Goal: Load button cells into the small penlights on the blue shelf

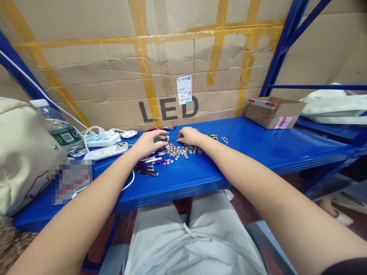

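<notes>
My left hand (149,143) hovers over a row of small pen-like tubes (153,160) in purple, silver, blue and black. Its thumb and fingers are apart in a curve, with red and green tubes partly visible behind them. To its right spreads a pile of small round silver discs, like button cells (176,150). Above the right part of this pile is my right hand (189,136), its fingers bent and pressed together. Whatever its fingertips hold is too small to make out. More red tubes (160,129) lie beyond my left hand.
Carabiner clips (224,140) lie right of my right hand on the blue shelf (258,152). A small open carton (273,111) stands further right. At left are a power strip (103,139), phone (106,151), water bottle (64,131) and cream bag (25,152). A taped cardboard wall (114,84) rises behind.
</notes>
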A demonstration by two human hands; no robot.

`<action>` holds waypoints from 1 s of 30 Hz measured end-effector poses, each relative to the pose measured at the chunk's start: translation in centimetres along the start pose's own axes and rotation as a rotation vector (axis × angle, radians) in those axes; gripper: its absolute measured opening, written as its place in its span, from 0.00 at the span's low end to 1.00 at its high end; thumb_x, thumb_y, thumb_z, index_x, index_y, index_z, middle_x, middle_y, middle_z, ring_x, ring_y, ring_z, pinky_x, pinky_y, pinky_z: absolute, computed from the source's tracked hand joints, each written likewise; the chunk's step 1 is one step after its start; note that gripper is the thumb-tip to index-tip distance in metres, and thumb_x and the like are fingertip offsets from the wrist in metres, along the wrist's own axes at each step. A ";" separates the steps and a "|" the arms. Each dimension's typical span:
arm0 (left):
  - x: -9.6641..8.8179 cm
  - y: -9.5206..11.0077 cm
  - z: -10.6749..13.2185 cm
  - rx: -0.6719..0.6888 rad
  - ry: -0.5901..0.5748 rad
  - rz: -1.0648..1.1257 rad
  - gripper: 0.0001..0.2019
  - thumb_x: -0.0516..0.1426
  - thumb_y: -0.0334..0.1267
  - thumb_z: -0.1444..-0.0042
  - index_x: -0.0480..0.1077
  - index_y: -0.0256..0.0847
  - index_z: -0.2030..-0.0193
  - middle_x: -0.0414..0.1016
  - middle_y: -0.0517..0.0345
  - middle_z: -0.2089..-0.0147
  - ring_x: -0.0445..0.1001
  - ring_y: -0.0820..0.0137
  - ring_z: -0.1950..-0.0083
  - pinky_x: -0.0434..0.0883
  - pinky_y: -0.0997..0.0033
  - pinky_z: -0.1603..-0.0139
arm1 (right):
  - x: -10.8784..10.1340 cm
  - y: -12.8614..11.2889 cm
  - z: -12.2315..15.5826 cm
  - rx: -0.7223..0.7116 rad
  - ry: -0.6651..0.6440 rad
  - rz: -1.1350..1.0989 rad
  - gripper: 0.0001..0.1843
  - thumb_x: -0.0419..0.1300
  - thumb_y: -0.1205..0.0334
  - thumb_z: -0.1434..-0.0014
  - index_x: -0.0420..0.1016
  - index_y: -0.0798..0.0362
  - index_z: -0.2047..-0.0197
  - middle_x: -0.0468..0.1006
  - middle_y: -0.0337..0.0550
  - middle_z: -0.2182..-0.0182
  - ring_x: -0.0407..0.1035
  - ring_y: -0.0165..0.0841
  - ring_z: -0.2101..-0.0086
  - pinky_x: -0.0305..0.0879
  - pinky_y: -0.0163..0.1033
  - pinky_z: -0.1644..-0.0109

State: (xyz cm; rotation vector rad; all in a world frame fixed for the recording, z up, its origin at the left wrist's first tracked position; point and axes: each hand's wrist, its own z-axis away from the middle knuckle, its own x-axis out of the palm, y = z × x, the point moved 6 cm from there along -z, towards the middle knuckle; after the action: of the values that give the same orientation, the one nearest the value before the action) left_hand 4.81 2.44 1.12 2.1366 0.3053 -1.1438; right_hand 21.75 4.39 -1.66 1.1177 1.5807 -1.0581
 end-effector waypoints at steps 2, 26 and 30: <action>0.0 0.0 0.0 0.001 -0.003 0.000 0.20 0.60 0.41 0.48 0.71 0.44 0.47 0.80 0.54 0.56 0.77 0.63 0.52 0.71 0.61 0.47 | 0.1 0.0 -0.1 0.002 -0.018 -0.021 0.11 0.60 0.57 0.44 0.81 0.51 0.63 0.81 0.46 0.62 0.73 0.37 0.62 0.63 0.37 0.61; 0.0 -0.2 0.1 -0.033 0.007 0.092 0.24 0.60 0.40 0.49 0.68 0.40 0.44 0.80 0.54 0.56 0.77 0.62 0.55 0.71 0.60 0.49 | -2.6 -3.4 2.0 -0.301 0.217 -0.539 0.16 0.58 0.56 0.43 0.75 0.56 0.54 0.72 0.39 0.73 0.63 0.28 0.72 0.57 0.34 0.69; -0.2 -0.6 0.0 -0.037 0.030 0.070 0.23 0.60 0.39 0.50 0.69 0.40 0.45 0.80 0.53 0.57 0.77 0.62 0.53 0.71 0.60 0.48 | -1.5 -3.0 1.7 -0.257 0.104 -0.318 0.11 0.59 0.64 0.44 0.77 0.56 0.58 0.78 0.44 0.66 0.68 0.31 0.67 0.60 0.35 0.64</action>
State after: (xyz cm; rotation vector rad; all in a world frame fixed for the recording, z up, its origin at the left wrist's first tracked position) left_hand 4.46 2.90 1.00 2.1168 0.2614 -1.0598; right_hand 19.44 1.75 -0.20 0.7744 1.9611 -0.9744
